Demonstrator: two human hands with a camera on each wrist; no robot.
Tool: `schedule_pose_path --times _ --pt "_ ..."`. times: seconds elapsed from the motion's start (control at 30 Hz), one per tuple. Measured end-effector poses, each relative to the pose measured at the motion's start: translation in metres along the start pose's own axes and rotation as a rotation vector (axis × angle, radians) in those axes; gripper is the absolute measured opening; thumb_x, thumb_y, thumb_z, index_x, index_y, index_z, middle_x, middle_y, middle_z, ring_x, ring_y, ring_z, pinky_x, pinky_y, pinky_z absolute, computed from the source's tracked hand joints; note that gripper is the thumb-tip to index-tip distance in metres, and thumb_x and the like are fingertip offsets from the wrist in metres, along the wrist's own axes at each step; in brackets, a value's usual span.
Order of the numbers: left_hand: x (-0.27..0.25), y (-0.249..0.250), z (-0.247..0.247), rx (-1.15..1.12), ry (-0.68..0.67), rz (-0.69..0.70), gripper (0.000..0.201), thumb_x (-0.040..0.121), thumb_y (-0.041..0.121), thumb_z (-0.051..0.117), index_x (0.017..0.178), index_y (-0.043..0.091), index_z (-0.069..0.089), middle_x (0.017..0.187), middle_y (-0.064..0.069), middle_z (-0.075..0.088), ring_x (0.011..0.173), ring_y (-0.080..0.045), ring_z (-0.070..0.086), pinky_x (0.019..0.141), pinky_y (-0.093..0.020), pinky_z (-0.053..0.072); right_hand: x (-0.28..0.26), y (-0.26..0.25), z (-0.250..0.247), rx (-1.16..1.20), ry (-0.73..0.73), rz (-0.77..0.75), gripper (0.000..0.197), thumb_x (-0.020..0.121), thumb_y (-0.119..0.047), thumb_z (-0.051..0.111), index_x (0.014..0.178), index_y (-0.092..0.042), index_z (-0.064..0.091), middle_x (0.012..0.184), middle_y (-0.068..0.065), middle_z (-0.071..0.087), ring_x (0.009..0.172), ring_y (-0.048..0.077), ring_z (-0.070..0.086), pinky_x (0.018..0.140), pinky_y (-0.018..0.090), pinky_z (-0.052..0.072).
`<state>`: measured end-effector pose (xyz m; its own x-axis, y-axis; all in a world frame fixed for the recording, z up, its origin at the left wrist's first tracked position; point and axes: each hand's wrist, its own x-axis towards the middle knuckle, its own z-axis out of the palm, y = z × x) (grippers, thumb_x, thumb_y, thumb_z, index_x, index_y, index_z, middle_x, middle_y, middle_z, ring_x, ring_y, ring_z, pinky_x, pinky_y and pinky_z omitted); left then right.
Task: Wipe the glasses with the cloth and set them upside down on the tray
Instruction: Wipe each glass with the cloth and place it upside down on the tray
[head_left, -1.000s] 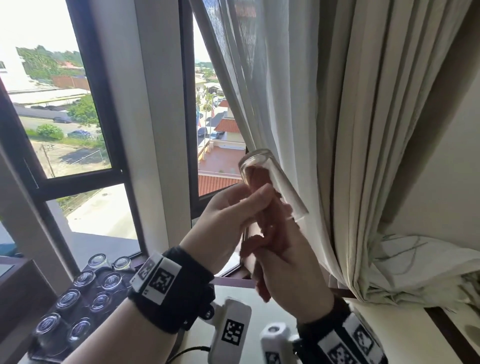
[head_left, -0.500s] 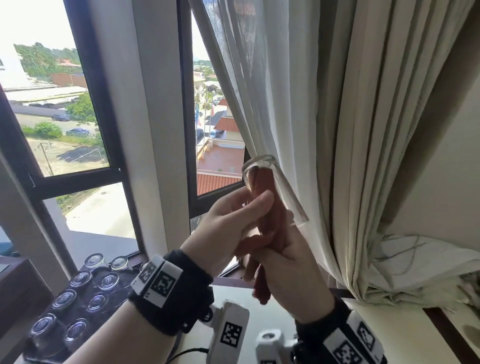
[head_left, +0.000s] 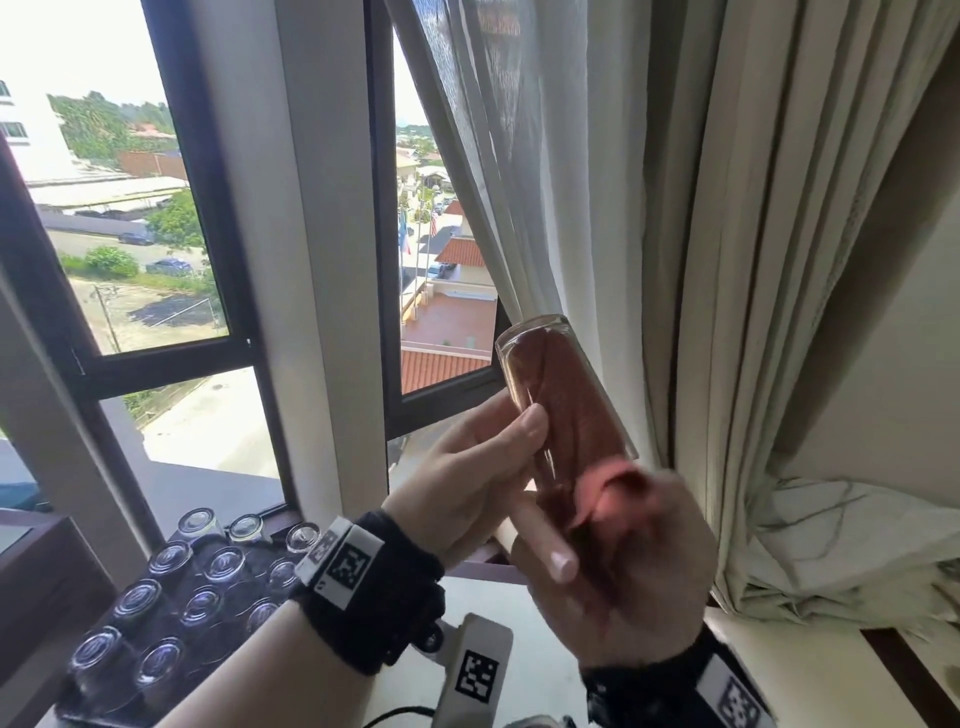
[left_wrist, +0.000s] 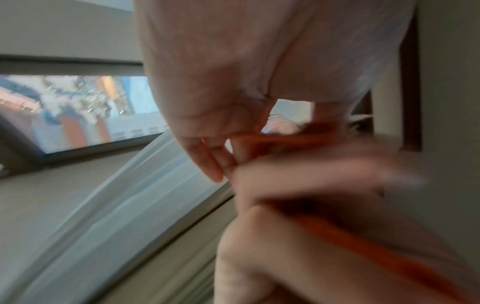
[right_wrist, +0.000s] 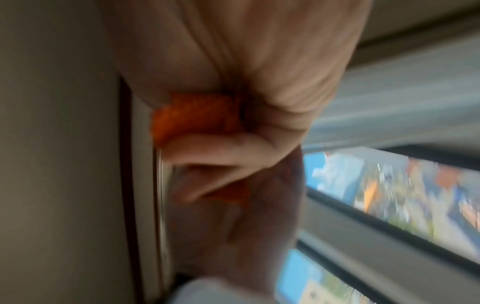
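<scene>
Black wrist straps with printed square markers sat nearest in the head view, one on each forearm. Above them the right hand (head_left: 613, 566) curled round a bunched red cloth (head_left: 566, 415) and held it pushed up inside a tall clear glass (head_left: 563, 400). The left hand (head_left: 467, 483) gripped that glass from the left, thumb pressed on its side, fingers wrapped behind. The glass was raised in the air at the middle of the scene, tilted with its base up and to the left and its mouth down toward the right hand.

The right wrist view, badly blurred, showed what the head view hid: a fold of the cloth (right_wrist: 197, 117) pinched under the curled fingers (right_wrist: 221, 150), orange-red against the palm. The left wrist view, also smeared, gave only the left hand (left_wrist: 221, 102) from behind, with a streak of red cloth (left_wrist: 280, 139) beyond its fingertips; the glass could not be made out there.

Farther off at the lower left, a dark tray (head_left: 83, 714) carried many glasses standing upside down (head_left: 171, 561), seen only from the head. Beyond lay the window frame (head_left: 208, 218), and to the right pale curtains (head_left: 701, 208) hung just behind the raised glass.
</scene>
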<state>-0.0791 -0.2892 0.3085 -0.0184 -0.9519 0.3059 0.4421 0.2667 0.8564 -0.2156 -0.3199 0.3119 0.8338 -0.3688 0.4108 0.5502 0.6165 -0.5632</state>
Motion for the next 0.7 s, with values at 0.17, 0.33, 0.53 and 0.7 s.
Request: schedule_pose_path --times 0.17,0.33,0.53,0.7 --pt "0.003 -0.001 0.002 0.164 0.085 0.010 0.036 0.108 0.018 0.052 0.141 0.006 0.055 0.112 -0.010 0.076 0.104 -0.021 0.076 0.093 -0.032 0.061 0.006 -0.006 0.001 -0.194 0.366 -0.136 0.026 0.101 -0.035 0.061 0.105 -0.011 0.069 0.064 0.013 0.042 0.028 0.011 0.041 0.028 0.017 0.035" --pt "0.001 0.018 -0.001 0.220 0.182 -0.039 0.036 0.100 0.031 0.065 0.126 0.007 0.073 0.121 -0.014 0.075 0.115 -0.031 0.070 0.095 -0.034 0.059 -0.003 -0.008 -0.014 -1.333 0.671 -0.418 0.016 0.088 -0.029 0.075 0.096 -0.040 0.069 0.071 -0.004 0.070 0.052 0.016 0.063 0.048 0.030 0.052" --pt "0.004 0.037 0.020 0.230 0.280 -0.122 0.050 0.081 0.046 0.074 0.095 -0.002 0.074 0.089 -0.015 0.078 0.088 -0.022 0.076 0.086 -0.026 0.062 -0.008 -0.008 -0.030 -2.083 0.326 -0.892 0.025 0.096 -0.012 0.064 0.118 -0.014 0.075 0.123 -0.002 0.071 0.119 0.010 0.063 0.093 0.022 0.054" --pt "0.006 0.031 0.018 0.077 0.311 -0.069 0.040 0.065 0.027 0.084 0.093 0.000 0.077 0.079 -0.010 0.076 0.073 -0.017 0.076 0.067 -0.020 0.060 -0.010 0.005 -0.030 -2.231 0.401 -0.747 0.044 0.100 -0.019 0.041 0.140 -0.026 0.058 0.142 -0.003 0.059 0.118 0.012 0.063 0.089 0.022 0.054"
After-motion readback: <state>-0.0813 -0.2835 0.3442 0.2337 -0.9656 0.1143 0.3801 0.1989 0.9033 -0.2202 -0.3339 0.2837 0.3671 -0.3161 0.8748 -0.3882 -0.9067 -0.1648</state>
